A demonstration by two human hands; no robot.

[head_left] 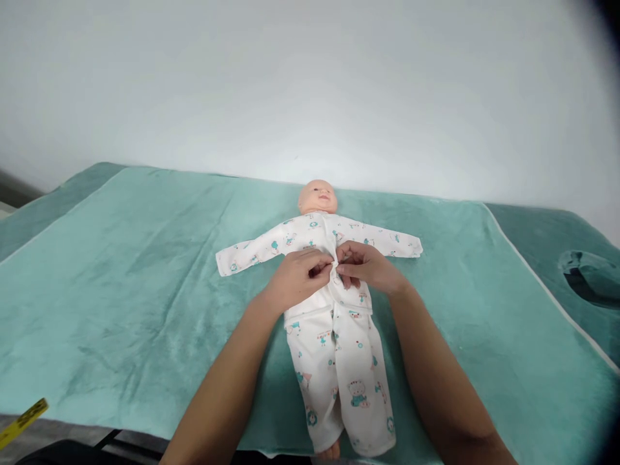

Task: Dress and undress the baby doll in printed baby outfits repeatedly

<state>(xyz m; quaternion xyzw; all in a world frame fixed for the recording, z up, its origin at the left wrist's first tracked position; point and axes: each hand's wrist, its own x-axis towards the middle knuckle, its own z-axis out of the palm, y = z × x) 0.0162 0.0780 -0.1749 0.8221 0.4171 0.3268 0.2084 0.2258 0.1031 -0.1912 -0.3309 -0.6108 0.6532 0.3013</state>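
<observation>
Between the two hands, the front edge of a white printed shirt [310, 226] is bunching up at the middle of a doll [318, 197], which is lying on its back with its head pointing away from the person. The left hand [303, 274] is clamping the cloth between thumb and fingers, and the right hand [365, 266] is pinching the same edge from the other side, the fingertips of both nearly meeting. Whether a fastener is sitting under those fingertips is too small to tell. Just beyond the left hand one sleeve [242, 256] is stretching outward, while the other sleeve [400, 242] is reaching out past the right hand. Nearer than both hands, matching trousers [358, 361] are lying between the forearms, the hem of the shirt overlapping their top. Beneath the hands and the doll, a green blanket [121, 258] is covering a padded bed [537, 252], whose oval opening [593, 278] is showing well to the right of the right hand. Beyond everything, a pale wall [310, 84] is rising.
</observation>
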